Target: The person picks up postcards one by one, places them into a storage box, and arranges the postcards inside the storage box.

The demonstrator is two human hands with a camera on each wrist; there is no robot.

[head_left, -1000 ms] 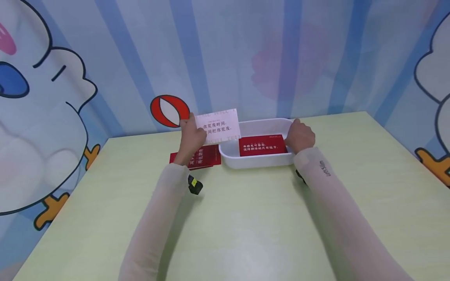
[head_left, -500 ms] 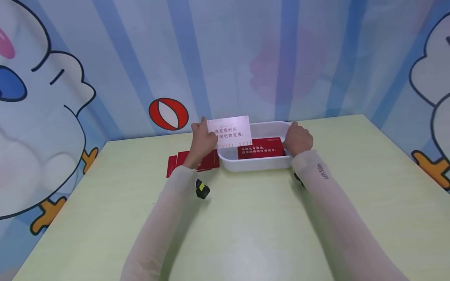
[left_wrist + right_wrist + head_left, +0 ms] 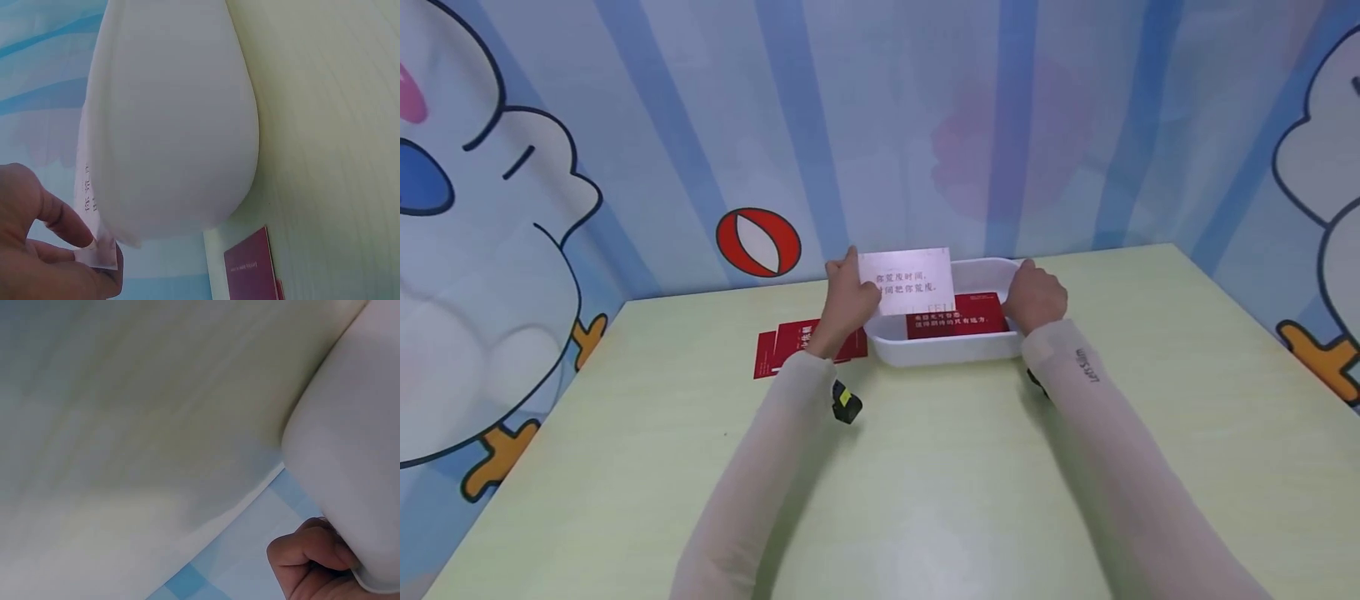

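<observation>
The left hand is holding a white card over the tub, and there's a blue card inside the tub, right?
Not quite: the card inside the tub is red, not blue, as the head view shows. The left hand does hold the white card over it.

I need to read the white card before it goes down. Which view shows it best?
The head view: the white card faces the camera, pinched by the left hand over the tray, its print showing. The left wrist view catches only its edge, between the fingers. The right wrist view shows none of it.
</observation>
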